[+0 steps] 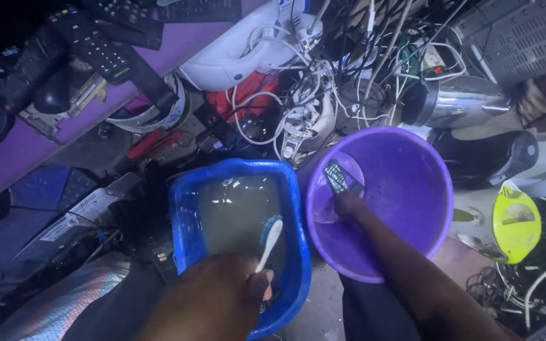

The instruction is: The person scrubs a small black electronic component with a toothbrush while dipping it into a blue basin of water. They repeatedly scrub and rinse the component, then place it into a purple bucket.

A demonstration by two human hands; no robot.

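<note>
My left hand grips a white-handled toothbrush, its blue bristle head dipped over the cloudy water in a blue rectangular basin. My right hand reaches down inside a purple round bucket and holds a small dark remote control near the bucket's bottom. The basin and the bucket stand side by side, touching, right in front of me.
A purple shelf at the left carries several black remote controls. Behind the tubs lies a tangle of white cables, a white appliance, a chrome kettle, a black appliance and a yellow-green lid.
</note>
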